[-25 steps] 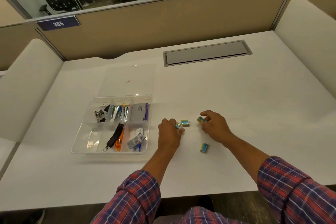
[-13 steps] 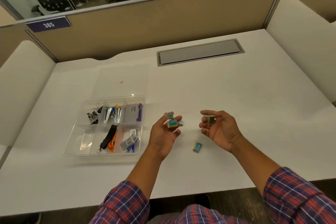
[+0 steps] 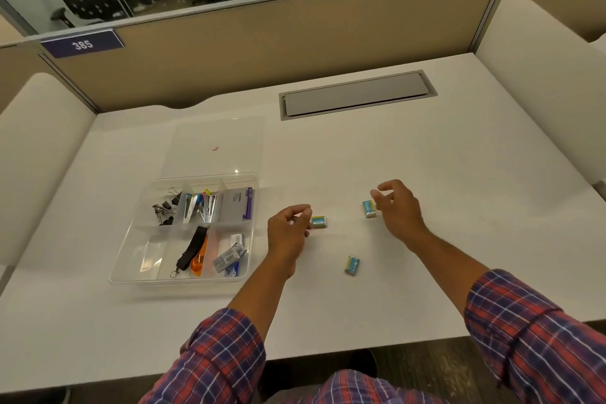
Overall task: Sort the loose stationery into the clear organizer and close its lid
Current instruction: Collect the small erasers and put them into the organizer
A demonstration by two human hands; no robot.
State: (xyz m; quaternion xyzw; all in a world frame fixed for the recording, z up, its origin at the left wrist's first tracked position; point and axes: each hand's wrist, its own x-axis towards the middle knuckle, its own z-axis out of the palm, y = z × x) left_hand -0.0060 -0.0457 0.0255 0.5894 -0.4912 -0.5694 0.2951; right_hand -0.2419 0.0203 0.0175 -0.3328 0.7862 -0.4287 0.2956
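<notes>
Clear organizer sits on the white tabletop, lid off and lying flat just behind it. I'm using the organizer as the reference for everything below.

Inside it: binder clips in the back-left cell, staplers in the back-middle, a grey box with a purple edge in the back-right. Front-middle has a black strap over something orange; front-right has small staple boxes. Front-left cell looks bare (reflections only).

Left hand is just right of the organizer, fingers curled in loosely; I can't tell if they hold anything. One small blue-and-yellow eraser lies on the tabletop at its fingertips, touching or nearly so.

Right hand is further right, well apart from the organizer, fingers half-curled and not closed on anything I can see. A second eraser sits just beside its thumb side; contact unclear.

Third eraser lies alone on the tabletop, nearer me, between the two forearms, touching neither.

Three erasers outside the organizer, lid not on.
</notes>
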